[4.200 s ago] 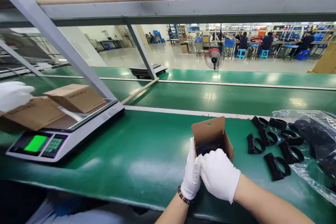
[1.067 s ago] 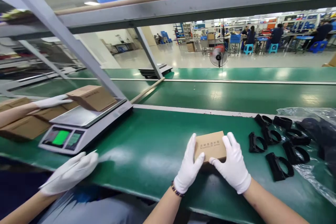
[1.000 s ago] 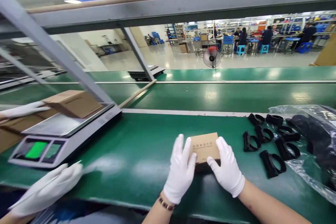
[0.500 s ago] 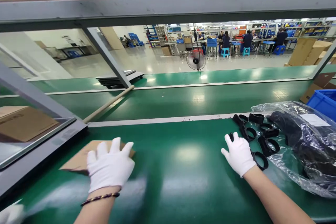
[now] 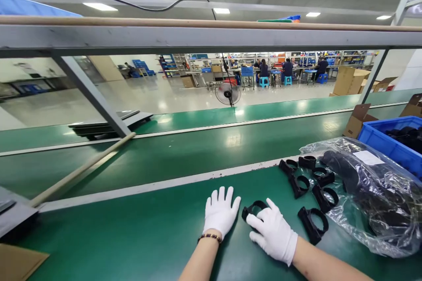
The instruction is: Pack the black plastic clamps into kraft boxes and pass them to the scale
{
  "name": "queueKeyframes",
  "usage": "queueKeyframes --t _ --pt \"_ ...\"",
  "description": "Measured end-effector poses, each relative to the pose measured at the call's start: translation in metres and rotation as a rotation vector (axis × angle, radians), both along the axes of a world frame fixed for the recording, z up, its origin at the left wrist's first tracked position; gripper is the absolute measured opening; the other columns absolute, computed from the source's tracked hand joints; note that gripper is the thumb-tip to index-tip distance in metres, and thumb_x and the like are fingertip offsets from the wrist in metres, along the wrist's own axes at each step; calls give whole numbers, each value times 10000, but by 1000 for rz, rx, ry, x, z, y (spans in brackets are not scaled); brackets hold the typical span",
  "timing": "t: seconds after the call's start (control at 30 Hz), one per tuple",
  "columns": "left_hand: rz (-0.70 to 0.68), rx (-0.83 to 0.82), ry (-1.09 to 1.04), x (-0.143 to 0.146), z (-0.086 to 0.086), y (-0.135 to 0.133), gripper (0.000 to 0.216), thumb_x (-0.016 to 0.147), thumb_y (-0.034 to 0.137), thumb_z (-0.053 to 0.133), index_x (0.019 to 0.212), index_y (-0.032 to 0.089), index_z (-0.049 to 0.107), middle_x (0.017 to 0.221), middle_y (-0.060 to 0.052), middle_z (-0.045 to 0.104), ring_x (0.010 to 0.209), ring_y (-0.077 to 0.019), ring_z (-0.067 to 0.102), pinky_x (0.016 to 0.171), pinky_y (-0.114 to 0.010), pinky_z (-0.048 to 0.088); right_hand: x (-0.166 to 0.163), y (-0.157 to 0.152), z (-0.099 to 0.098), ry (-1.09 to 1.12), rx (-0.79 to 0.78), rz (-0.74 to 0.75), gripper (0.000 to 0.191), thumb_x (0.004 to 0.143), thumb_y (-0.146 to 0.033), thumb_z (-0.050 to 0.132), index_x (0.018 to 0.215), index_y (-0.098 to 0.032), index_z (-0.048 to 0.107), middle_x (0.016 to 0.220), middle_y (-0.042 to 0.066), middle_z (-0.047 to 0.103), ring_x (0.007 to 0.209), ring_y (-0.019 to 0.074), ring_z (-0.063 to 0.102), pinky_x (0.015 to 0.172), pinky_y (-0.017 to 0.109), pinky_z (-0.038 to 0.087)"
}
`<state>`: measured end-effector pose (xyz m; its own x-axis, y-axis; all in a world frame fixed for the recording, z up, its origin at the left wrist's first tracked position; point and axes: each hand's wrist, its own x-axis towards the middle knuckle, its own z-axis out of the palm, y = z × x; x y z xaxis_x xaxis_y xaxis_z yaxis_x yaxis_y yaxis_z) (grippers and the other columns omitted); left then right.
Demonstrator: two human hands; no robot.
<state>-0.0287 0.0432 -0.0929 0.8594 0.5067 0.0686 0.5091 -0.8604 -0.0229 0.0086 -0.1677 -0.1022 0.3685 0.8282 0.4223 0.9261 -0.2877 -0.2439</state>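
Note:
My left hand (image 5: 221,211), in a white glove, lies palm down on the green belt surface (image 5: 148,232), its fingers stretched out and nothing in them. Just right of it, my gloved right hand (image 5: 274,231) grips a black plastic ring bracket (image 5: 259,204) low over the surface; its fingers partly cover the piece. Several similar black ring brackets (image 5: 312,225) are scattered to the right of this hand. Beside them lies a clear plastic bag (image 5: 376,189) filled with dark parts.
A blue bin (image 5: 392,145) with black parts stands behind the bag, near an open cardboard box (image 5: 359,120). At lower left is a piece of cardboard (image 5: 21,261). A wooden rod (image 5: 82,169) slants across the left side. Overhead runs a grey crossbar (image 5: 211,37); people sit farther back.
My view has swung to the right. My left hand has left the cardboard and moved right onto the belt. My right hand has drawn a black ring bracket leftward, away from the group.

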Motion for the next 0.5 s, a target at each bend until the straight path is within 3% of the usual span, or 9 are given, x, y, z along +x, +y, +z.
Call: queueKeyframes --t 0.2,0.37,0.5 --pt "-210 -12 -3 -6 -5 12 556 894 468 418 1384 220 499 1485 -107 425 1390 -361 331 1131 -507 255 -1 17 -17 -27 -6 -57 467 798 -638 599 1043 -245 534 793 -13 597 788 184 551 1076 460 296" --pt "-365 -9 30 -5 -8 31 442 890 324 439 1300 257 591 1459 -59 460 1385 -357 346 1130 -531 276 -5 35 -22 -52 12 -109 480 812 -621 552 1093 -235 496 824 1 607 789 195 554 1060 490 301" --pt "-464 2 43 -4 -11 37 399 879 286 466 1240 313 636 1457 -21 457 1387 -355 345 1130 -552 273 0 47 -27 -31 78 -93 449 800 -653 519 970 -237 504 720 -31 580 708 169 552 1026 458 348"
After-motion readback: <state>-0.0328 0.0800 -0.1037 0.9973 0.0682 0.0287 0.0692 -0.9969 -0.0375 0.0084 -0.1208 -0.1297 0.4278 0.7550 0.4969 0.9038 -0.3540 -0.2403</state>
